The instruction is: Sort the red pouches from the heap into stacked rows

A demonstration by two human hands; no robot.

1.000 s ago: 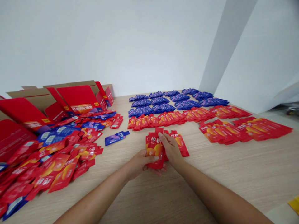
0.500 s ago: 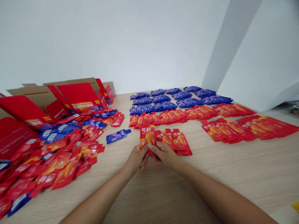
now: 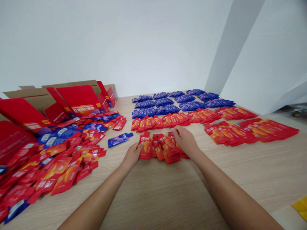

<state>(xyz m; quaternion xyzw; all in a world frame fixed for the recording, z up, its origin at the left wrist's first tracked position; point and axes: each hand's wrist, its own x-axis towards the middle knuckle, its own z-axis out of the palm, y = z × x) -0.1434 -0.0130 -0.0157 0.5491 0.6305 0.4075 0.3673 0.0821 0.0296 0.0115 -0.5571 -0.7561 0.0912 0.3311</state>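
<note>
Because it bears every item listed, the counter (image 3: 153, 198) comes first; places are taken from the lone blue pouch (image 3: 118, 140) lying flat on it.

Red cartons (image 3: 76, 95): flaps open, behind and left of the lone blue pouch, set back perhaps to leave the front free.

Mixed heap (image 3: 59, 166), red and blue pouches: left of the lone blue pouch, jumbled, some backs up; seemingly just loose stock.

Blue batches (image 3: 164, 101): beyond and right of the lone blue pouch, in rows, overlapped probably to keep each batch distinct.

Red batches (image 3: 176, 119): right of the lone blue pouch, nearer than the blue batches, likewise fanned, fronts up.

Red group (image 3: 168, 145): closer right of the lone blue pouch, overlapping, between the hands.

Right hand (image 3: 184, 139): at the group's far end from the lone blue pouch, fingers curled narrow; whether they pinch anything is hidden.

Left hand (image 3: 132, 155): just right of the lone blue pouch, thumb over the end pouch (image 3: 145, 147), holding it apparently to steady it.
</note>
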